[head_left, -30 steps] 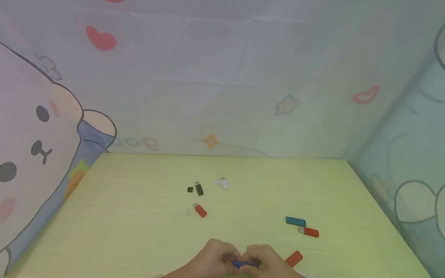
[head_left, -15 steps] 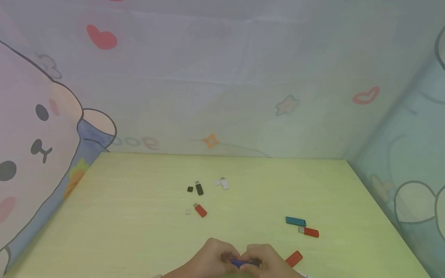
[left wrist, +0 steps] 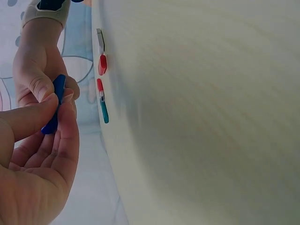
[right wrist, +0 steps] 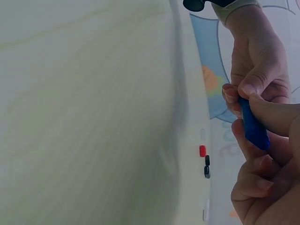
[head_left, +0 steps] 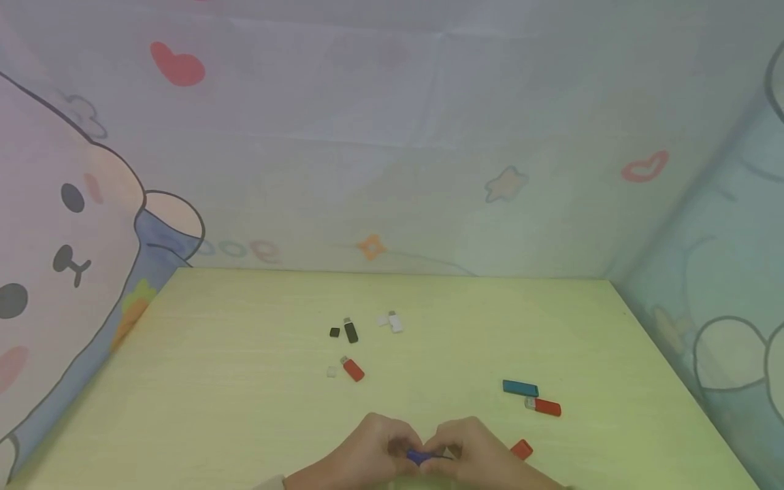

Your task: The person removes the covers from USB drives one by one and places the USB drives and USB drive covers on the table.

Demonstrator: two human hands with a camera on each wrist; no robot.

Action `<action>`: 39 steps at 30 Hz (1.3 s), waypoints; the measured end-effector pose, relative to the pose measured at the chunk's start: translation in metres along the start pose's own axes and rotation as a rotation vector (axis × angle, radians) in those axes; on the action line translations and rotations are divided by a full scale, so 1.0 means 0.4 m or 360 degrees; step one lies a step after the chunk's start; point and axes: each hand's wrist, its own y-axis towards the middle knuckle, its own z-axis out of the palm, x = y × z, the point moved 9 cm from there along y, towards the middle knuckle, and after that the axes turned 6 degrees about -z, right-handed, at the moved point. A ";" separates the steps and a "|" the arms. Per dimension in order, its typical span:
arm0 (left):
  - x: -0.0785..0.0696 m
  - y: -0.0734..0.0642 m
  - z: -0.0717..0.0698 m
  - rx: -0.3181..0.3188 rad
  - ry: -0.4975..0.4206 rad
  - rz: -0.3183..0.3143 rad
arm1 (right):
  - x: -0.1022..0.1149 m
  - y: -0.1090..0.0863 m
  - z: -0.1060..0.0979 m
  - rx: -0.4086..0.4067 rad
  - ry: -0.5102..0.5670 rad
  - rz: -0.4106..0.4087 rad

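Head view: the left hand (head_left: 380,446) and right hand (head_left: 468,449) pinch a small blue stick (head_left: 418,456), probably a USB drive, between thumbs and fingertips, one at each end. So narrow a hold could let it slip if either hand twists or pulls unevenly. A partly hidden red piece (head_left: 522,449) shows beside the right forearm; beyond lie a teal bar (head_left: 520,388) and a red USB stick (head_left: 547,407). No brand is legible on any; faint backdrop lettering (head_left: 265,251) includes rounded letters, the word unclear.
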 end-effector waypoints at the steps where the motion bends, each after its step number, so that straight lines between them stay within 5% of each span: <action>1: -0.005 0.001 -0.002 -0.0009 0.0041 0.0036 | 0.003 0.003 -0.003 -0.0004 -0.0028 -0.0012; 5: -0.027 0.007 -0.017 -0.0063 0.0180 0.0136 | 0.016 0.015 -0.019 -0.0035 -0.0110 -0.0049; 10: -0.042 0.020 -0.039 -0.0104 0.0232 0.0098 | 0.040 0.031 -0.048 -0.0074 -0.0176 -0.0106; 24: -0.100 0.048 -0.112 -0.0198 0.0379 0.0046 | 0.049 0.071 -0.127 -0.0053 -0.0237 0.0091; 39: -0.109 0.068 -0.200 -0.0358 0.0419 -0.0004 | 0.009 0.111 -0.219 -0.0151 -0.0300 0.0323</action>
